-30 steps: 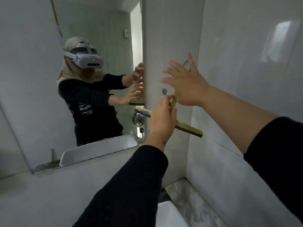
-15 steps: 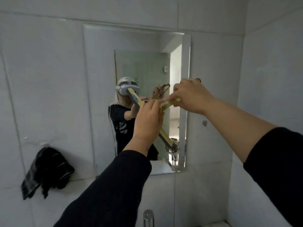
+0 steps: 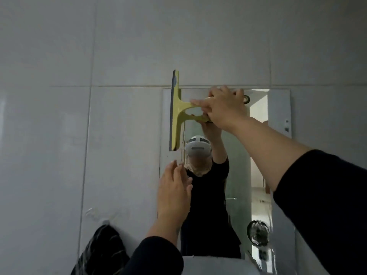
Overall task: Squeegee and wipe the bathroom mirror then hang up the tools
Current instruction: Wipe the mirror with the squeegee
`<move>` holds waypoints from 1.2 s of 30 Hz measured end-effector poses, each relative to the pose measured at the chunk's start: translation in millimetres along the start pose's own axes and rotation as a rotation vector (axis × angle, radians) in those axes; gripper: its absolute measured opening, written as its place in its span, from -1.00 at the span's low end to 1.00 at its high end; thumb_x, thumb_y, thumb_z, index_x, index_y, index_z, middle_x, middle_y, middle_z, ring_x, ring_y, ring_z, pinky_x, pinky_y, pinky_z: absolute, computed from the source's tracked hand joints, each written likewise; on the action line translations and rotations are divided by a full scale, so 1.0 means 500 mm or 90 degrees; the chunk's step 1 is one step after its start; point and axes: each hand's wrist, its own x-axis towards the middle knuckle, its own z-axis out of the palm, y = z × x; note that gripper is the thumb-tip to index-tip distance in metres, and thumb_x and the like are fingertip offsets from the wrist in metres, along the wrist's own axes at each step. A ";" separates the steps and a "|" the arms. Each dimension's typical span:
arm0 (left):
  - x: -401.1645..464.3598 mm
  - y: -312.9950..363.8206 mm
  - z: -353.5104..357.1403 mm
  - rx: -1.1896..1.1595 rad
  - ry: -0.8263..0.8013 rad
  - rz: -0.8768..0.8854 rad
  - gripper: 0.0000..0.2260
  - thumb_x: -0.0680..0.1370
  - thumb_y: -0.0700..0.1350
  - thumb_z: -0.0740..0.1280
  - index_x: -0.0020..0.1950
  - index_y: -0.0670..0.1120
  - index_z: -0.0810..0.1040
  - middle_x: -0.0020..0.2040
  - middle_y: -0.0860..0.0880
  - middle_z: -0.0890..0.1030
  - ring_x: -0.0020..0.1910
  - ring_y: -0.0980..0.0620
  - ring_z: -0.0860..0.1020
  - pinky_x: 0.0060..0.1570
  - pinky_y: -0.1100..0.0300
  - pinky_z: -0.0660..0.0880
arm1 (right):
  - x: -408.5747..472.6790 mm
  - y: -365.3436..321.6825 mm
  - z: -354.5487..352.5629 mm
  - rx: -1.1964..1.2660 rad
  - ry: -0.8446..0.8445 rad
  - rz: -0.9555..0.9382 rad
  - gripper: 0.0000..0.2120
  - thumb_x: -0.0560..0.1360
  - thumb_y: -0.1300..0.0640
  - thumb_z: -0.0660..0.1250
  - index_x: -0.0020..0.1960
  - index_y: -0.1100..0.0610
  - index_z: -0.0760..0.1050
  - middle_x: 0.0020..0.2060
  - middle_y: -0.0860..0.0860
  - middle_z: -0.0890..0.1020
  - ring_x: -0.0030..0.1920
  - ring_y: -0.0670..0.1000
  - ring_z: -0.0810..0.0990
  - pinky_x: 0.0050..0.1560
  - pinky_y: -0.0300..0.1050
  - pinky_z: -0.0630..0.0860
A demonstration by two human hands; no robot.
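Gripping the squeegee [image 3: 176, 110] by its handle, right hand [image 3: 224, 106] is wrapped tight round the yellow grip, fingers curled over it. Head view, only one: blade stands vertical at the mirror's [image 3: 278, 155] top left corner, upper end poking past the top edge onto the wall tile [image 3: 119, 46], dark rubber strip along the left side. Left hand [image 3: 174, 187] is free, fingers spread loose, holding nothing, hovering near the mirror's left edge below the blade; contact with the glass can't be told. Dark cloth [image 3: 103, 253] hangs off a wall hook [image 3: 106, 222] low left, well apart from the mirror.

Handling guess: squeegee looks like light rigid plastic, flexible rubber edge, one-hand job. Best hold is the handle near the loop, where the right hand already is, so pressure spreads evenly along the blade. Wet plastic may slip. Mirror is fragile, press flat, not hard. Cloth is soft and limp, pinch it anywhere.
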 end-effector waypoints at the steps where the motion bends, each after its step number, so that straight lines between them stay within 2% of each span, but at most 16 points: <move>1: 0.008 -0.002 0.005 0.018 -0.007 -0.008 -0.46 0.55 0.02 0.29 0.47 -0.03 0.16 0.53 -0.01 0.08 0.50 -0.01 0.15 0.42 0.02 0.29 | 0.016 -0.013 0.006 -0.001 0.004 -0.005 -0.60 0.64 0.04 0.06 0.38 -0.36 0.27 0.14 0.02 0.47 0.25 0.10 0.36 0.20 0.19 0.24; 6: 0.042 -0.010 0.038 0.063 -0.042 -0.048 -0.25 0.54 0.04 0.30 0.55 -0.04 -0.11 0.56 -0.05 -0.24 0.55 -0.03 -0.16 0.51 0.06 0.09 | 0.090 -0.059 0.047 -0.028 0.014 0.001 -0.53 0.63 0.12 0.06 0.41 -0.36 0.21 0.16 0.04 0.46 0.23 0.14 0.37 0.20 0.23 0.26; 12: 0.048 -0.017 0.061 0.096 -0.062 -0.064 -0.13 0.51 -0.04 0.37 0.54 -0.07 -0.23 0.53 -0.10 -0.35 0.54 -0.06 -0.23 0.50 0.11 0.10 | 0.143 -0.062 0.070 -0.072 0.041 0.014 -0.51 0.62 0.09 0.09 0.41 -0.39 0.17 0.15 0.07 0.44 0.21 0.15 0.36 0.17 0.20 0.25; 17: 0.046 -0.005 0.054 0.133 -0.075 -0.075 -0.15 0.55 -0.04 0.32 0.53 -0.10 -0.30 0.52 -0.14 -0.37 0.53 -0.09 -0.27 0.52 0.08 0.03 | 0.153 -0.057 0.045 -0.125 0.050 -0.015 -0.54 0.61 0.06 0.11 0.41 -0.36 0.21 0.16 0.10 0.43 0.25 0.15 0.33 0.22 0.20 0.21; 21: 0.043 0.001 0.046 0.138 -0.080 -0.080 -0.15 0.54 -0.08 0.34 0.53 -0.10 -0.26 0.53 -0.15 -0.35 0.54 -0.11 -0.23 0.53 0.07 -0.04 | 0.138 -0.040 0.036 -0.116 0.037 -0.005 -0.52 0.60 0.07 0.14 0.42 -0.35 0.22 0.16 0.10 0.44 0.26 0.13 0.32 0.22 0.19 0.20; 25: 0.044 0.005 0.044 0.143 -0.085 -0.088 -0.13 0.51 -0.13 0.38 0.54 -0.10 -0.24 0.54 -0.16 -0.32 0.55 -0.12 -0.20 0.52 0.05 0.00 | 0.119 -0.008 0.027 -0.109 0.034 0.003 -0.51 0.60 0.10 0.13 0.42 -0.35 0.21 0.11 0.09 0.44 0.23 0.13 0.33 0.19 0.18 0.22; 30: 0.046 0.006 0.046 0.146 -0.083 -0.089 -0.12 0.50 -0.09 0.39 0.54 -0.10 -0.22 0.54 -0.16 -0.29 0.55 -0.13 -0.18 0.52 0.06 -0.03 | 0.093 0.036 0.028 -0.103 0.045 0.019 -0.51 0.61 0.10 0.13 0.40 -0.38 0.21 0.10 0.09 0.44 0.22 0.13 0.33 0.21 0.18 0.21; 36: 0.046 0.007 0.051 0.158 -0.066 -0.085 -0.16 0.52 -0.13 0.36 0.53 -0.15 -0.21 0.54 -0.19 -0.28 0.54 -0.15 -0.18 0.51 0.04 0.04 | 0.042 0.157 0.007 -0.135 0.024 0.114 -0.52 0.63 0.09 0.07 0.39 -0.42 0.18 0.14 0.13 0.44 0.26 0.15 0.30 0.24 0.18 0.19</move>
